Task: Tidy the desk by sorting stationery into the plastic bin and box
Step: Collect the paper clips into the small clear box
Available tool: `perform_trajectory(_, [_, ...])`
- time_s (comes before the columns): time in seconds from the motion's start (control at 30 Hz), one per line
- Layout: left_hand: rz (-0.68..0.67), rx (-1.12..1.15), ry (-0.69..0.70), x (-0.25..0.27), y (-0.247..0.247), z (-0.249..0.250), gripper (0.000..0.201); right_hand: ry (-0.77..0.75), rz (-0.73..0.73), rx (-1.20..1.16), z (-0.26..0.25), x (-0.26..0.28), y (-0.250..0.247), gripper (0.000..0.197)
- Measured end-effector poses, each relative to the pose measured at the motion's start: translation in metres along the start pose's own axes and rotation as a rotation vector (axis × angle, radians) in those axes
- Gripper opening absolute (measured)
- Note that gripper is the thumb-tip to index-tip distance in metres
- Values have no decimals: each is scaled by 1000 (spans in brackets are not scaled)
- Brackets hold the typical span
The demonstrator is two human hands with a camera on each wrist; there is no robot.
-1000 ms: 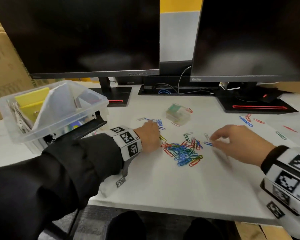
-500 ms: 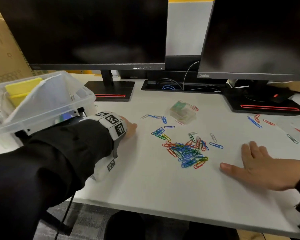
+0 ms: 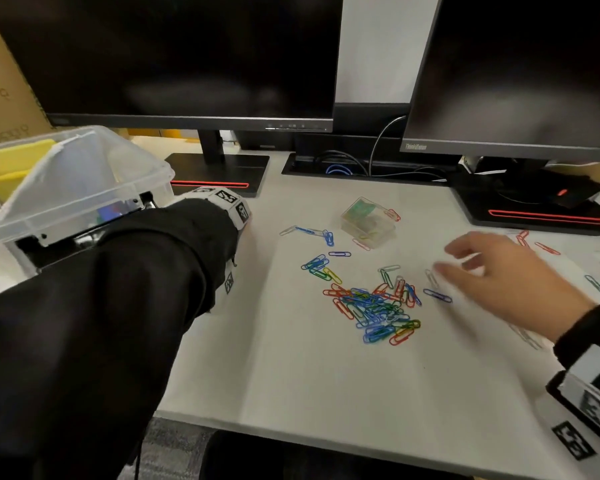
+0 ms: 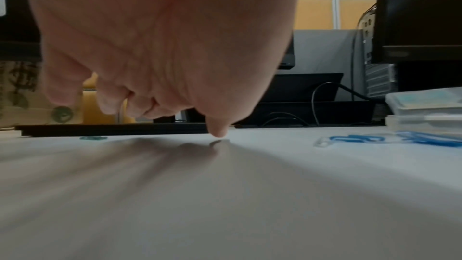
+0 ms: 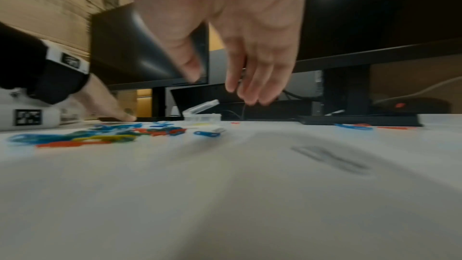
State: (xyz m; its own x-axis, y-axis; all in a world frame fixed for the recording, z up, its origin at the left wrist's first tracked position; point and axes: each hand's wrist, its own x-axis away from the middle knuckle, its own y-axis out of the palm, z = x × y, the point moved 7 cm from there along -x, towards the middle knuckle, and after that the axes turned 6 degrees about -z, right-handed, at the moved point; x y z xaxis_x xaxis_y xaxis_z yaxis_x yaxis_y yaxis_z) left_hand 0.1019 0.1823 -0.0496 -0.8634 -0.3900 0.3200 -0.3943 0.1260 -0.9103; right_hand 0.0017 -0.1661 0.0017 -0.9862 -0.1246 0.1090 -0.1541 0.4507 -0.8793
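Note:
Several coloured paper clips point(image 3: 374, 306) lie in a loose pile at the desk's centre, with strays point(image 3: 317, 263) around it. A small clear plastic box point(image 3: 368, 220) stands just behind them, its lid up in the right wrist view point(image 5: 202, 114). The clear plastic bin point(image 3: 84, 202) stands at the left. My left hand point(image 4: 150, 114) is hidden behind its sleeve in the head view; its fingers curl loosely, hold nothing I can see, and the thumb tip nearly touches the desk. My right hand point(image 3: 465, 263) hovers, blurred, just right of the pile with relaxed, empty fingers point(image 5: 252, 94).
Two dark monitors point(image 3: 187, 57) on black stands point(image 3: 219, 174) line the back of the white desk point(image 3: 326, 393). More red and blue clips point(image 3: 534, 244) lie at the far right. The bin holds yellow and white paper items point(image 3: 18, 161). The front edge is near.
My left hand drew back from the clips toward the bin. My right hand pulled back and lay flat on the desk, then lifted and moved forward beside the pile.

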Motion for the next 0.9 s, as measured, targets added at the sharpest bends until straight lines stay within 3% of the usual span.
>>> perform_trajectory(0.03, [31, 34, -1, -9, 0, -4, 45, 38, 90, 19, 4, -1, -10, 30])
perform_trajectory(0.07, [22, 54, 9, -14, 0, -5, 46, 111, 92, 78, 12, -3, -12, 37])
perform_trajectory(0.2, [-11, 170, 65, -31, 9, 5, 51, 391, -310, 105, 41, 2, 21, 59])
perform_trajectory(0.37, [-58, 210, 94, 20, -4, 29, 52, 165, -458, -21, 17, -4, 39, 57])
perform_trajectory(0.5, [-2, 241, 194, 49, -3, 67, 53, -3, -442, -138, -6, -14, 44, 42])
perform_trajectory(0.63, [8, 177, 376, 76, 0, 112, 42, -1, -419, -62, -9, -17, 44, 35])
perform_trajectory(0.7, [55, 120, 386, 80, -9, 115, 43, 91, -314, 135, 5, -19, 30, 36])
perform_trajectory(0.8, [129, 117, 240, 69, -24, 82, 45, 327, -146, 424, 42, -15, -2, 39])
perform_trajectory(0.9, [109, -1, 187, 31, -24, 45, 38, 477, -266, 548, 66, -4, -10, 62])
